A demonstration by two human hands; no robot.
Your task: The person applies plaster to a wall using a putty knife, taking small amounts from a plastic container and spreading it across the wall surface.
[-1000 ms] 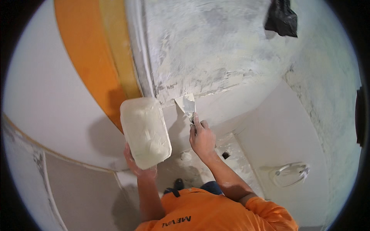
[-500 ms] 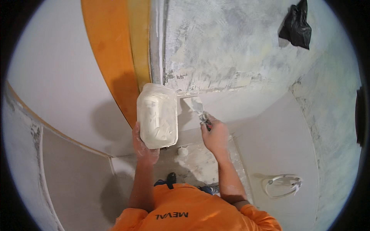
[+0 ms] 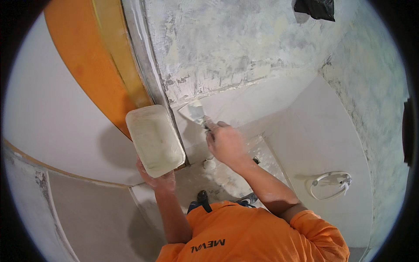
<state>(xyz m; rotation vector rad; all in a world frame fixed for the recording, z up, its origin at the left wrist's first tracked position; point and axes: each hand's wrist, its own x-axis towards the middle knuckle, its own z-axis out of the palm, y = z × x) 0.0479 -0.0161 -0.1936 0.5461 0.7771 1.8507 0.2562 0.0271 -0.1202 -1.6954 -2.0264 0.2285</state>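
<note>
My left hand (image 3: 160, 178), dusted white, is closed round the lower end of a pale rectangular plastic tub (image 3: 155, 140) coated with creamy white compound. In my right hand (image 3: 224, 144) is a putty knife (image 3: 194, 111), its wide blade smeared with white and held at a pale seam where the mottled grey plastered surface (image 3: 235, 35) meets a smooth white panel (image 3: 255, 105). The knife's handle is mostly hidden by my fingers. The blade lies right of the tub, near a grey vertical strip (image 3: 148, 56).
An orange and yellow band (image 3: 83, 52) borders a white panel (image 3: 43, 91) on the left. A black plastic bag (image 3: 315, 8) is at the top right, a coiled white cable (image 3: 329, 185) lower right. My shoes show on the dusty floor (image 3: 227, 183) below.
The view first shifted, then swung back. My right hand and knife have moved left along the seam, closer to the grey strip. The tub stays held in my left hand.
</note>
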